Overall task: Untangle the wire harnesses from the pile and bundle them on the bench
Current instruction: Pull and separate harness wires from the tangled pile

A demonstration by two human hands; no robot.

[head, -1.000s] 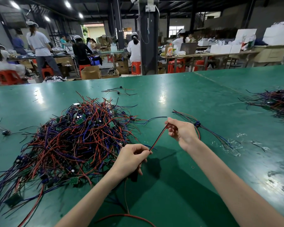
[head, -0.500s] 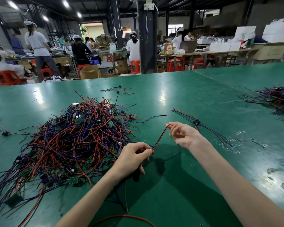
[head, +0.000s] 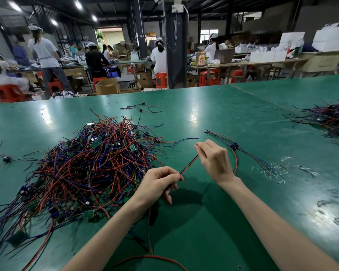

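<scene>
Both hands, left hand [head: 158, 183] and right hand [head: 213, 160], pinch one red-black wire pair [head: 189, 165].

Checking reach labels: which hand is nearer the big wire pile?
Left. The left hand sits right at the wire pile's near edge; the right hand is farther off to the pile's right.

Red stools [head: 161, 80], cardboard box [head: 106, 86], dark pillar [head: 175, 45], seated workers beyond.

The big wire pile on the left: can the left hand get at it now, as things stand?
Probably yes. The left hand is right beside the wire pile with nothing between, but it is pinching a red-black wire and would have to let go first.
</scene>
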